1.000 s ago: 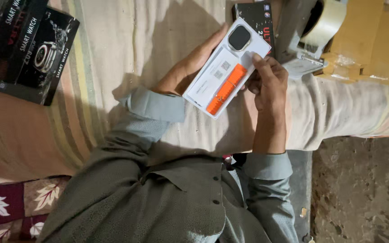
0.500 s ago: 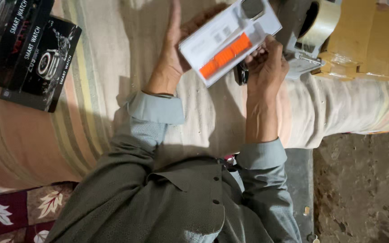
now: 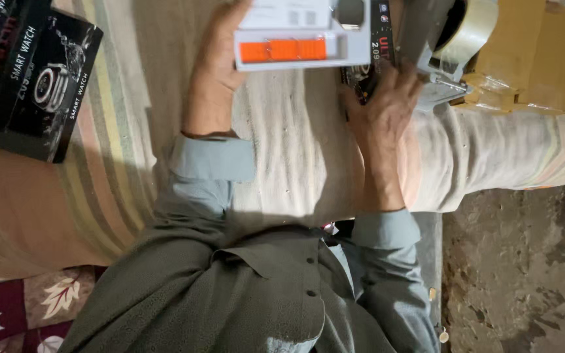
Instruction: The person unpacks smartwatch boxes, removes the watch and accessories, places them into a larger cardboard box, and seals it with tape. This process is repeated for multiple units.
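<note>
At top centre, left hand (image 3: pixel 220 62) grips the white tray (image 3: pixel 302 33) with the orange strap by its left end, held over the striped bed cover (image 3: pixel 295 163). Looks light, rigid thin plastic, probably smooth and flexy: best held by the long edges, not the insert. Right hand (image 3: pixel 384 108) rests fingers-down on a black box (image 3: pixel 371 59) beside the tape dispenser (image 3: pixel 456 39); can't tell whether it's gripping. Tray's top edge is cut off by the frame, black box mostly hidden under hand and tray. More black boxes (image 3: pixel 34 78) far left.
</note>
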